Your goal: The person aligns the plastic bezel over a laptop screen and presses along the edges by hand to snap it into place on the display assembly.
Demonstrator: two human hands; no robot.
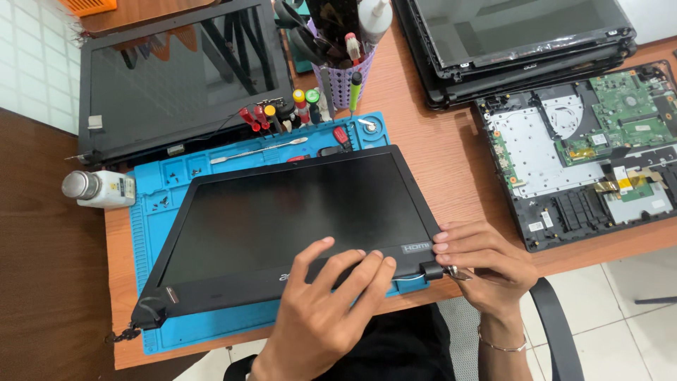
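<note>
Bench: brown wood bench point(451, 159), w/ a dark brown panel on its left side.
Room: white floor tiles at bottom right, white wall tiles at top left.
Mat: blue work mat point(151, 233) lies on the bench, tiny screws in its little trays.
Screen panel: black laptop screen panel point(282, 212) lies flat on the mat, near the bench's front edge, glass side up, a bit turned.
Left hand: left hand point(328, 303) rests on the panel's bottom frame, fingers spread & pressing down, grip not closed round anything.
Right hand: right hand point(479, 261) is at the panel's bottom right corner, by the hinge; fingertips touch the frame edge, grip curled on that corner.
Sticker: small grey sticker point(416, 248) on the bottom frame, just beside the right fingers.
Bottle: white bottle point(99, 187) w/ a shiny cap lies on its side, left of the mat.
Cup: purple holder point(345, 81) full of tools, behind the mat.
Screwdrivers: red, yellow & green tops point(278, 113) stand at the mat's back edge.
Other laptops: open laptop base point(585, 152) w/ green board at right; black lids stacked point(522, 42) behind it.
</note>
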